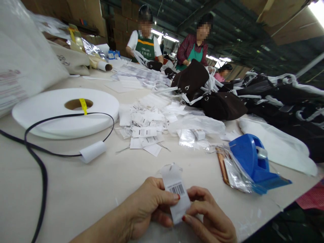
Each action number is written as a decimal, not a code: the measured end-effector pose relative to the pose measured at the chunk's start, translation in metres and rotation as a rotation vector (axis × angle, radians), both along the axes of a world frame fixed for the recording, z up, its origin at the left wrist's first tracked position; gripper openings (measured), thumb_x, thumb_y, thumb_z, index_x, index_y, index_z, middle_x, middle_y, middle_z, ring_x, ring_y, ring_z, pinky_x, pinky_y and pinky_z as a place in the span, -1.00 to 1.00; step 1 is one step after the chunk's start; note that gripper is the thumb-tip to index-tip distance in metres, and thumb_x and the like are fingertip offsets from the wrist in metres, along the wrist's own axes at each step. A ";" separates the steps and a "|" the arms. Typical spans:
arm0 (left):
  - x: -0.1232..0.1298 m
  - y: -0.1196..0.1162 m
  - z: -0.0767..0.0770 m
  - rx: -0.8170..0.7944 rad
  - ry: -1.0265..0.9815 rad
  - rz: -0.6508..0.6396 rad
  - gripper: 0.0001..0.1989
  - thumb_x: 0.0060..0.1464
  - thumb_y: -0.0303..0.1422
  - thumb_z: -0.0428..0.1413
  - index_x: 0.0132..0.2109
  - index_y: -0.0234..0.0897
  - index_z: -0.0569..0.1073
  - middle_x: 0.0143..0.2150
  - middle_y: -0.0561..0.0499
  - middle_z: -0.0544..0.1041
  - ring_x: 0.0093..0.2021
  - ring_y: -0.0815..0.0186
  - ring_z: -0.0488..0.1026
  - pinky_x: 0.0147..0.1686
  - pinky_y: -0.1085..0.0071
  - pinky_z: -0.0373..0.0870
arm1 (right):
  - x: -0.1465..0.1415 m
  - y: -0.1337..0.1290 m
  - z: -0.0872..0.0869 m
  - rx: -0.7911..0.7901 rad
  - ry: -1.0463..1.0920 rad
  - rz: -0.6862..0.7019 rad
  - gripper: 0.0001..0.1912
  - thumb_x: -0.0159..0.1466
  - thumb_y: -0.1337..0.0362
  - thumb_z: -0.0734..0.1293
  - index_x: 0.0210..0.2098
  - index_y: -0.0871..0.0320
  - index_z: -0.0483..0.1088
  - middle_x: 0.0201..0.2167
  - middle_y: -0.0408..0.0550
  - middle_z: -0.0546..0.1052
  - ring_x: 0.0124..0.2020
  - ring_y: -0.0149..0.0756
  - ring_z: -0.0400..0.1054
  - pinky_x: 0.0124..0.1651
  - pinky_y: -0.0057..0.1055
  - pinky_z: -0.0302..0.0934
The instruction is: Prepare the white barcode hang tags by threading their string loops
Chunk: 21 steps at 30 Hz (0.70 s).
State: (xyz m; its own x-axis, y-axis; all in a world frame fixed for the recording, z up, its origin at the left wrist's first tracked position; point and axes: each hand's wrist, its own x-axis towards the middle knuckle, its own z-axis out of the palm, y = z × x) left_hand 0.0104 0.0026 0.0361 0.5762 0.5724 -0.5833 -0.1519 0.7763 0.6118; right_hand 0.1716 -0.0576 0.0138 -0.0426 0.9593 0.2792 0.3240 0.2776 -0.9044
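Between my hands, over the near part of the table, is a white tag printed with a barcode; it looks to be in a thin clear plastic sleeve. My left hand pinches the tag from the left, its thumb lying across the front just below the barcode. On the other side, my right hand has its fingers closed at the tag's lower right edge. Farther forward lies a loose pile of similar white tags, some with strings.
A large white roll and a black cable lie left. To the right are a blue tape dispenser, clear plastic sleeves and dark bags. Two people in aprons work across the table.
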 end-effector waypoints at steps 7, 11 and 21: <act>0.004 -0.006 0.002 -0.051 0.001 -0.017 -0.76 -0.33 -0.40 0.20 -0.39 -0.44 0.48 -0.58 -0.02 0.44 -0.65 0.48 0.31 -0.80 0.68 0.22 | -0.002 -0.005 -0.003 0.046 0.020 -0.022 -0.90 0.16 0.22 0.33 -0.46 0.05 0.43 -0.27 -0.07 0.34 -0.24 -0.27 0.29 -0.21 -0.42 0.21; 0.007 -0.007 0.005 -0.025 0.031 -0.046 -0.72 -0.36 -0.39 0.19 -0.39 -0.46 0.49 -0.59 0.00 0.41 -0.69 0.51 0.27 -0.83 0.68 0.19 | -0.001 -0.005 0.001 -0.029 0.053 0.020 -0.92 0.16 0.24 0.34 -0.45 0.04 0.46 -0.25 -0.06 0.35 -0.23 -0.27 0.30 -0.18 -0.41 0.20; 0.009 -0.010 -0.001 0.114 0.088 -0.058 -0.76 -0.36 -0.40 0.08 -0.45 -0.46 0.50 -0.60 0.00 0.41 -0.69 0.50 0.24 -0.79 0.65 0.10 | 0.011 -0.004 -0.004 -0.290 0.254 0.148 -0.87 0.08 0.19 0.39 -0.52 0.08 0.40 -0.22 -0.09 0.36 -0.25 -0.26 0.35 -0.21 -0.39 0.19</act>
